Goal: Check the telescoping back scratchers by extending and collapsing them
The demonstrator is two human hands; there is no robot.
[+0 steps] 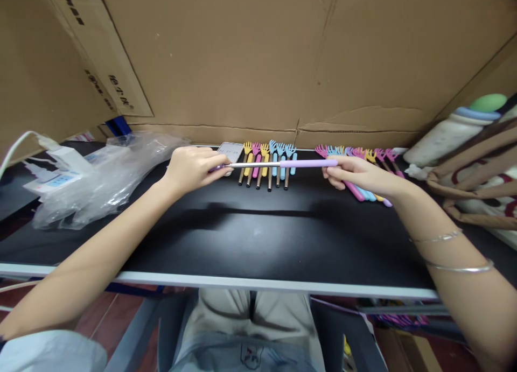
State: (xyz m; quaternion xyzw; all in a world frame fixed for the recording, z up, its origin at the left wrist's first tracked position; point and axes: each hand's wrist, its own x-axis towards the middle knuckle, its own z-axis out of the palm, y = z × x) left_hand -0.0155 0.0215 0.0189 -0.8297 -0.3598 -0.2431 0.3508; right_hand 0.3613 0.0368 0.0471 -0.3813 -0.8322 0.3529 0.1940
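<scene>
A telescopic back scratcher [307, 163] with a purple handle and a drawn-out metal rod is held level above the black table [258, 243]. My left hand [194, 167] is closed round its purple head end, which is mostly hidden by the fingers. At the other end, my right hand [355, 173] grips the tip of the purple handle. Behind the rod lies a row of yellow, pink and blue back scratchers [270, 173], claws pointing away from me. More back scratchers [363, 194] in mixed colours lie under and beyond my right hand, partly covered by it.
Clear plastic bags [109, 183] and a white power adapter [68, 162] with a cable lie at the left. A phone [231, 150] rests behind my left fingers. On the right stand a white bottle [448, 135] and a brown-edged bag [476, 178]. Cardboard walls [242, 54] rise behind.
</scene>
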